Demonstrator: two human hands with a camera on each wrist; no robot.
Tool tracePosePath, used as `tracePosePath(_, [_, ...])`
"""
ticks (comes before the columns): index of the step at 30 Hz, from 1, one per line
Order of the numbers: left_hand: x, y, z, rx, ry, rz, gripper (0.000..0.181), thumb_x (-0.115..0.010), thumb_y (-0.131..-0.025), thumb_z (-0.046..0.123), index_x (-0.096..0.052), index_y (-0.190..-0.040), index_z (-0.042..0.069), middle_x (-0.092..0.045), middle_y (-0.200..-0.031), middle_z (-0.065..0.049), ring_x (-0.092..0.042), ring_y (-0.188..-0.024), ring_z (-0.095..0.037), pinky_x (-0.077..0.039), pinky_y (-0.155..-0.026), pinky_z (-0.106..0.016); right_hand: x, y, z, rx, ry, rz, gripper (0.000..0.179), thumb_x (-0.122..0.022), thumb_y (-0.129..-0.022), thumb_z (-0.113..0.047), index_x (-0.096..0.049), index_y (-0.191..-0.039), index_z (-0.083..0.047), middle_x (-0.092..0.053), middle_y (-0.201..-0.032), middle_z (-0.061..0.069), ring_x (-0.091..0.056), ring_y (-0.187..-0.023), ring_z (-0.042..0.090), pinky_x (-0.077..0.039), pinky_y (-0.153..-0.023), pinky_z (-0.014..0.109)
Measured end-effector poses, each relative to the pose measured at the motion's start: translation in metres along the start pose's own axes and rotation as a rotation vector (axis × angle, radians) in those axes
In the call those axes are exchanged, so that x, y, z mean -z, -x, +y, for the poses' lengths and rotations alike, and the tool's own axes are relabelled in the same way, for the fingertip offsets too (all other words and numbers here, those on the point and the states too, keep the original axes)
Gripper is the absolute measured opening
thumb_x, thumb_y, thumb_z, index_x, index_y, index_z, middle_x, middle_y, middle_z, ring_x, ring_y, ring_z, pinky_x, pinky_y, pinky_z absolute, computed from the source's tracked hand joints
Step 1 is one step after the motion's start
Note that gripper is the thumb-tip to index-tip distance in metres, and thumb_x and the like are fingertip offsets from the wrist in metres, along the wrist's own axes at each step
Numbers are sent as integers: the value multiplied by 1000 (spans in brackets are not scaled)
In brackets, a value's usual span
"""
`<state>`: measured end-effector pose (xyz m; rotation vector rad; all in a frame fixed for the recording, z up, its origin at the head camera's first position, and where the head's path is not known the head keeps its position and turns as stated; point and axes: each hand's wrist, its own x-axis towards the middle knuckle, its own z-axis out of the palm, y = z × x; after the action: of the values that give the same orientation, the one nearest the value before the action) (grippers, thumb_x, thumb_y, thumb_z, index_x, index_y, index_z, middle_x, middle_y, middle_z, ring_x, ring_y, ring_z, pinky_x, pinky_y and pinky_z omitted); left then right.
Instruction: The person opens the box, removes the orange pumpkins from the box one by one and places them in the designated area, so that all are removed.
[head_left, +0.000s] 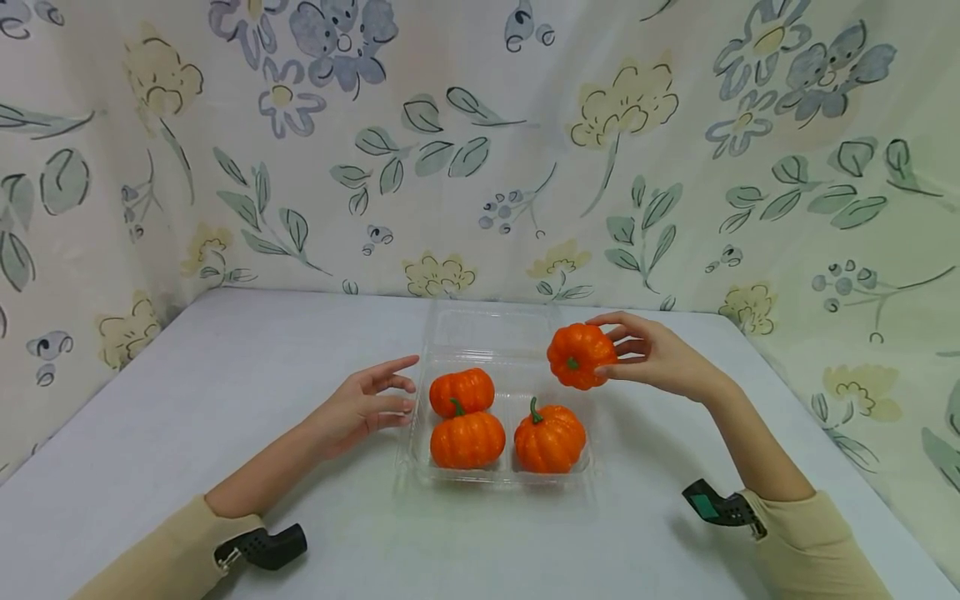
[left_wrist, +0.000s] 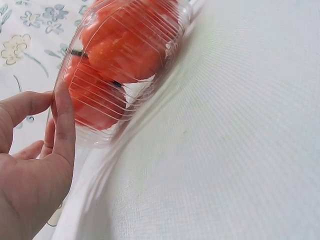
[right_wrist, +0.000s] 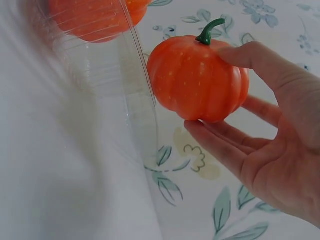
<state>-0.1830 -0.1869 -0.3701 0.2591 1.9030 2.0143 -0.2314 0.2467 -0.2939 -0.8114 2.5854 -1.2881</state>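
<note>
My right hand [head_left: 660,358] holds a small orange pumpkin [head_left: 576,357] by its side, thumb near the green stem and fingers underneath, over the back right part of a clear plastic clamshell container [head_left: 510,477]. In the right wrist view this pumpkin [right_wrist: 197,80] is lifted beside the clear wall. Three more pumpkins sit in the container: one at back left [head_left: 461,392], one at front left [head_left: 468,442] and one at front right [head_left: 551,442]. My left hand [head_left: 360,408] is at the container's left edge, its fingers extended and spread along the rim.
The container's lid [head_left: 491,329] lies open toward the back. A white-covered table [head_left: 300,350] lies under everything, with a floral curtain [head_left: 480,167] behind it and at its sides. Each sleeve carries a black wrist device [head_left: 262,547].
</note>
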Motion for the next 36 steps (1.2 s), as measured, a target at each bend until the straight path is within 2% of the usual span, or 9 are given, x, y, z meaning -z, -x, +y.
tracePosePath(8, [0,0,0,0,-8,0,71,-60,-103,1,-29,-166,5,-57,-119,-8,-66,-99,-13,-62,-90,-27,3,1,3,-45,-15,0,55,-77,-96,-11,-54,-146,-3,-61,-136,19,-66,-119,37,-60,-92,25])
tracePosePath(15, [0,-1,-1,2,-8,2,70,-60,-103,1,-29,-166,5,-57,-120,-8,-66,-100,-13,-62,-90,-27,5,0,7,-45,-39,5,54,-75,-97,-11,-53,-145,1,-58,-142,21,-65,-120,39,-60,-91,25])
tracePosePath(18, [0,0,-1,2,-6,1,70,-59,-103,1,-29,-166,5,-57,-119,-8,-66,-100,-13,-62,-90,-27,6,0,9,-44,-53,2,55,-74,-98,-12,-51,-147,-2,-57,-144,20,-66,-120,38,-60,-92,26])
tracePosePath(24, [1,0,-1,-1,-3,-3,71,-60,-103,1,-29,-166,4,-58,-119,-7,-65,-103,-14,-62,-91,-28,8,2,13,-20,-89,-11,63,-70,-101,-12,-43,-158,-14,-52,-148,23,-72,-113,28,-59,-94,27])
tracePosePath(30, [2,-1,-2,-2,-1,-2,71,-62,-103,1,-29,-166,4,-58,-119,-7,-65,-103,-15,-62,-91,-28,8,1,17,-6,-119,-22,59,-67,-102,-9,-45,-157,-11,-49,-151,25,-72,-110,16,-60,-92,27])
tracePosePath(36, [2,-2,-3,-2,1,3,72,-63,-102,1,-30,-166,4,-58,-119,-7,-65,-102,-15,-62,-90,-28,8,1,19,-42,-101,-12,60,-66,-103,-12,-44,-158,-13,-48,-152,24,-71,-114,25,-60,-93,28])
